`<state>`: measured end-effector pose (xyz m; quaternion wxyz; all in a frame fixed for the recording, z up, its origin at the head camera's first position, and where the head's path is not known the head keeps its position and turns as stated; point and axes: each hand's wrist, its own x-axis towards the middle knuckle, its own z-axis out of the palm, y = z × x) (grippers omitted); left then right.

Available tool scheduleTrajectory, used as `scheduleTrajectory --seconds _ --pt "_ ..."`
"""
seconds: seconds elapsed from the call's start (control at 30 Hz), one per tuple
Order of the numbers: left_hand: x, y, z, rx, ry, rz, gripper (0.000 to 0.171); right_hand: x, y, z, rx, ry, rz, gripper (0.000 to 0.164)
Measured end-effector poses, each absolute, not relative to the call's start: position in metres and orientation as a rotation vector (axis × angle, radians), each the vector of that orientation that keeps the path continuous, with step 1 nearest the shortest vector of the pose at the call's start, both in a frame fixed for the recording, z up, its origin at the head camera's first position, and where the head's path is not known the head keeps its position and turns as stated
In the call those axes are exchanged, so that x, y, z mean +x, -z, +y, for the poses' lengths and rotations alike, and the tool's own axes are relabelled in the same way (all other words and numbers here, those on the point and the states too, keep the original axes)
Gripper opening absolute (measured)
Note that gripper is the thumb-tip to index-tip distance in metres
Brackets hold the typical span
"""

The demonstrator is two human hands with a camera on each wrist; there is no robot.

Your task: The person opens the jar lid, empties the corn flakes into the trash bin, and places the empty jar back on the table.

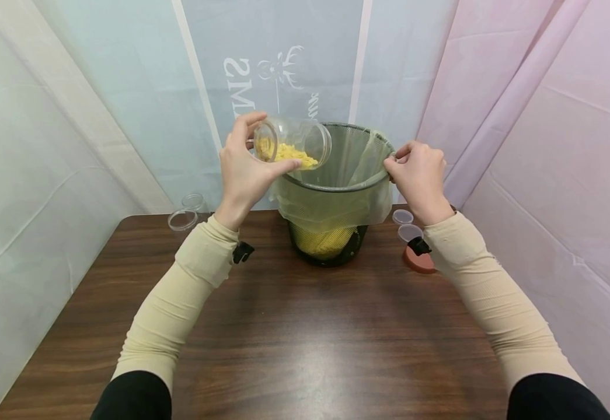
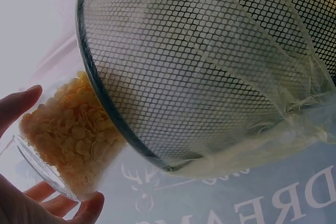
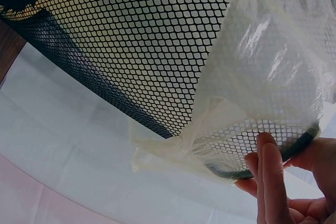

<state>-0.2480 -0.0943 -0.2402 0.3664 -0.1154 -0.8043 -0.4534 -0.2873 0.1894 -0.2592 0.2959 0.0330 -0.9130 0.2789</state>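
Observation:
My left hand (image 1: pixel 249 166) grips a clear jar (image 1: pixel 296 129) lying on its side, its mouth facing right over the left rim of a mesh waste bin (image 1: pixel 331 189). Yellow flakes (image 1: pixel 290 155) lie along the jar's lower side; the left wrist view shows the flakes (image 2: pixel 71 135) heaped inside. A thin translucent bin liner (image 1: pixel 331 210) lines the bin and is folded down over its rim. At the rim's right side, my right hand (image 1: pixel 417 175) pinches the rim and liner between thumb and fingers, also seen in the right wrist view.
The bin stands at the back of a dark wooden table (image 1: pixel 315 326). To its left is a clear round container (image 1: pixel 183 220) with another behind it. On the right lie clear lids (image 1: pixel 402 217) and a reddish lid (image 1: pixel 419 261). Fabric curtains (image 1: pixel 562 175) enclose the table.

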Motion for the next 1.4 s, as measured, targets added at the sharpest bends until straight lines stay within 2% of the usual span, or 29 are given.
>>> scheduleTrajectory --seconds 1.4 --pt "-0.2536 0.2366 -0.0995 -0.171 1.451 -2.026 0.07 -0.2849 0.2598 0.1856 0.078 -0.734 -2.44 0.028"
